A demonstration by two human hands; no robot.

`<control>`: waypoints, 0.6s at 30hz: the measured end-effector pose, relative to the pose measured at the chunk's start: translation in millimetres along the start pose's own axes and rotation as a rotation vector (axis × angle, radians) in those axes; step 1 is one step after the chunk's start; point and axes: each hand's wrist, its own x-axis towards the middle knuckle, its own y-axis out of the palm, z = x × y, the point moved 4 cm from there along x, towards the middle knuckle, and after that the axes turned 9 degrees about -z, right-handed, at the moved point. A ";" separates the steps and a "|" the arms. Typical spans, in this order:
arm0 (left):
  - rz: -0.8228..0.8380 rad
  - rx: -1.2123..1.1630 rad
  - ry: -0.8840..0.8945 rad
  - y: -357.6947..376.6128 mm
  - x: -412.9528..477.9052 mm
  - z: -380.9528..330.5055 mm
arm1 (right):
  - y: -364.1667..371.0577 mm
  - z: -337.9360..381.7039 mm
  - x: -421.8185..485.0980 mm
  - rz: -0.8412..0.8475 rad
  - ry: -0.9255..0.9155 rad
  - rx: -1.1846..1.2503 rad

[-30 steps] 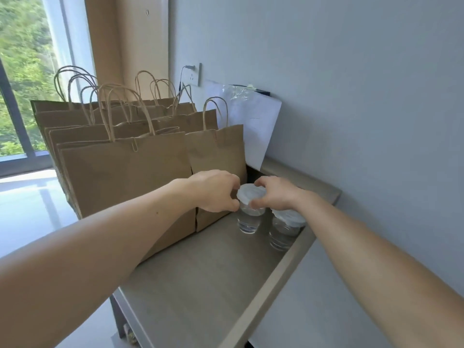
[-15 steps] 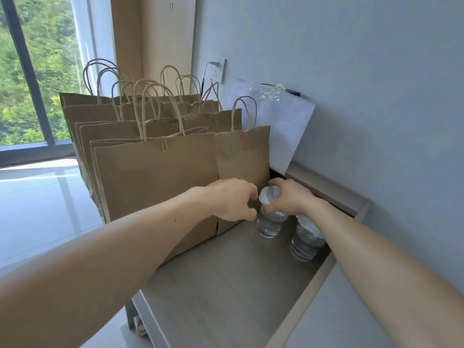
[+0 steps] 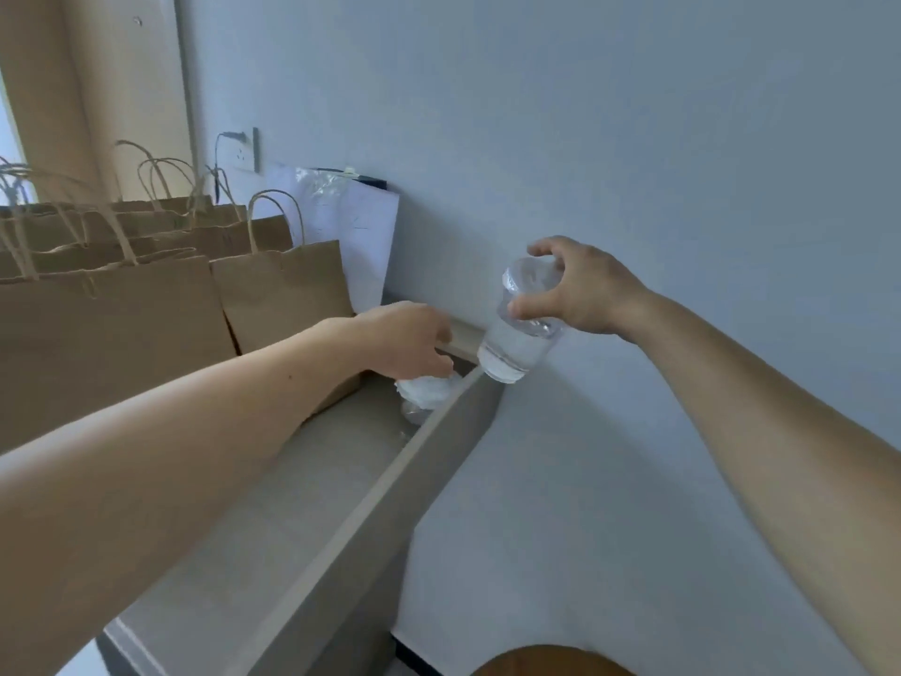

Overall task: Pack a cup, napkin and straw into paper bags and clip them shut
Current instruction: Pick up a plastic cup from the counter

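Brown paper bags [image 3: 107,344] with twisted handles stood crowded in rows along the left side and back of the table [image 3: 341,461], their tops drawn together so that nothing inside could be seen. The bag nearest the far right corner [image 3: 287,295] stood just beside the reaching left hand [image 3: 404,341]. Behind it a white sheet of paper [image 3: 363,246] leaned on the wall [image 3: 585,114], and a wall socket [image 3: 249,151] with a plug in it sat above the bags.

The right hand [image 3: 585,295] held 1 clear lidded cup [image 3: 517,344] in the air over the far end of the table's raised right rim [image 3: 414,461], thumb and fingers curled round its upper part close to the lid. The cup was tilted, its base toward the table, with clear liquid filling the lower part.

A second cup [image 3: 426,395] stood on the table in the far right corner, against the rim. The left hand hung over its white lid with fingers bent downward; whether they clasped the lid or only touched it could not be told, and the motion blur hid its contents.
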 end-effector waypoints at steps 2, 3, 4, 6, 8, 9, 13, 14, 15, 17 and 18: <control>0.004 -0.022 0.034 9.0 6.6 -45.2 | -31.8 -35.9 -29.7 -0.007 0.053 -0.037; 0.011 -0.035 0.056 16.6 9.1 -69.1 | -44.8 -54.9 -47.0 -0.005 0.083 -0.060; 0.022 -0.047 0.081 26.1 11.0 -93.1 | -55.5 -74.7 -65.1 0.002 0.113 -0.081; 0.065 -0.075 0.117 52.7 10.7 -140.2 | -69.9 -116.4 -105.5 0.026 0.176 -0.119; 0.128 -0.100 0.148 87.4 7.0 -186.1 | -76.5 -159.7 -148.9 0.069 0.241 -0.162; 0.164 -0.112 0.166 107.2 3.8 -207.5 | -76.8 -181.4 -171.2 0.094 0.272 -0.184; 0.326 -0.163 0.218 191.1 -19.7 -279.3 | -62.2 -261.7 -252.9 0.197 0.387 -0.243; 0.378 -0.173 0.227 212.5 -29.2 -292.9 | -55.6 -278.7 -271.5 0.225 0.416 -0.244; 0.429 -0.178 0.233 233.3 -40.0 -304.9 | -48.5 -294.2 -289.1 0.251 0.443 -0.239; 0.514 -0.177 0.231 272.0 -63.0 -321.6 | -33.8 -318.9 -319.4 0.296 0.489 -0.215; 0.554 -0.172 0.225 290.0 -76.4 -327.1 | -26.4 -327.9 -332.7 0.316 0.510 -0.196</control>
